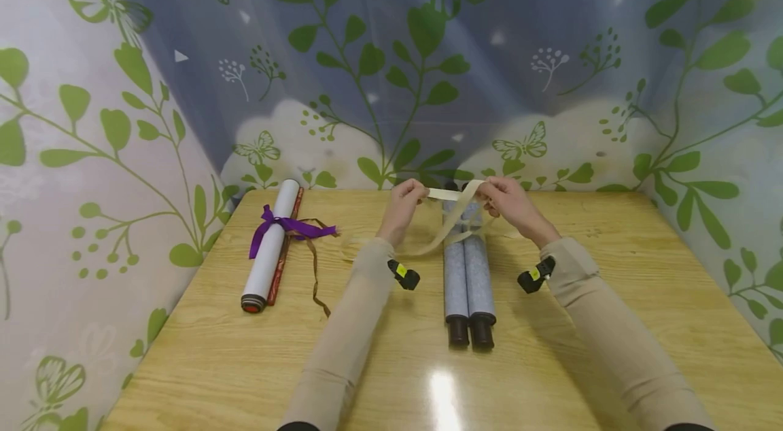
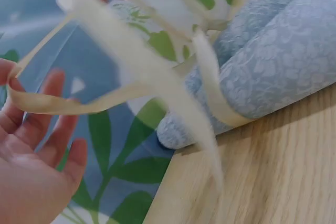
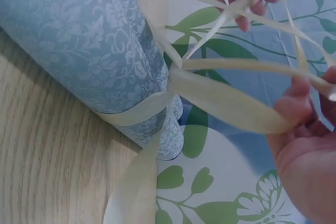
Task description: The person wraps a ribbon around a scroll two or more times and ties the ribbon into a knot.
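Observation:
Two blue-grey patterned scrolls [image 1: 467, 274] with dark end knobs lie side by side on the table. A cream ribbon [image 1: 454, 221] goes round both of them near their far end. My left hand [image 1: 401, 210] holds one length of this ribbon between thumb and forefinger, the other fingers loosely spread in the left wrist view. On the other side, my right hand [image 1: 512, 207] pinches ribbon too. Between the hands, above the scrolls, the ribbon crosses and loops; in the right wrist view the band [image 3: 139, 109] lies against the scrolls. A loose tail hangs down beside them.
At the left of the wooden table [image 1: 391, 322] lie a white scroll [image 1: 269, 254] tied with a purple ribbon [image 1: 262, 230] and a thin red rolled piece [image 1: 280, 274] with a brown cord [image 1: 315, 268]. A leaf-printed curtain [image 1: 379, 77] stands behind the table.

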